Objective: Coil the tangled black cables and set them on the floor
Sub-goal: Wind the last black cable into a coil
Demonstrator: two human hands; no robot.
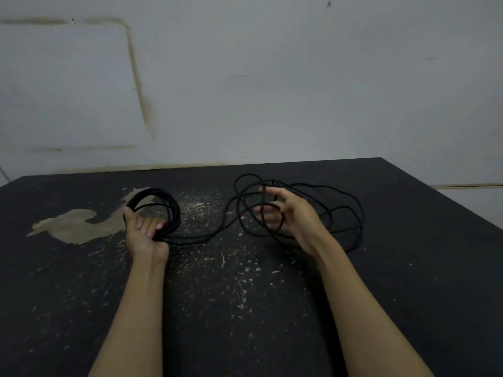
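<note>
- Black cable everywhere in the head view, which is the only view I've got, so this is all from there.
- My left hand [145, 231] is closed around the bottom of a neat coil [159, 210], several loops stacked together and held up on edge just above the dark floor [245, 308]. Thumb on one side, fingers curled round the bundle, so it's properly clamped.
- One strand of slack [206, 236] runs from that coil along the floor over to the right.
- My right hand [285, 213] is in the middle of the loose tangle [321, 210]. Fingers are spread and half curled, a couple of loops pass across them, but I can't tell if it's actually pinching a strand or just hooked through.
- That tangle lies on the floor to the right, big messy loops crossing each other, partly lifted where my hand is.
- Progress, as I'd judge it: maybe a bit under half the cable is coiled. What's left looks like the bigger share.
- What's left to do: work out the crossings on the right, feed that length into the left-hand coil, then lay the finished coil down flat.
- Floor is scuffed, with a pale worn patch [79, 224] by the coil and a grey wall [272, 77] behind.
</note>
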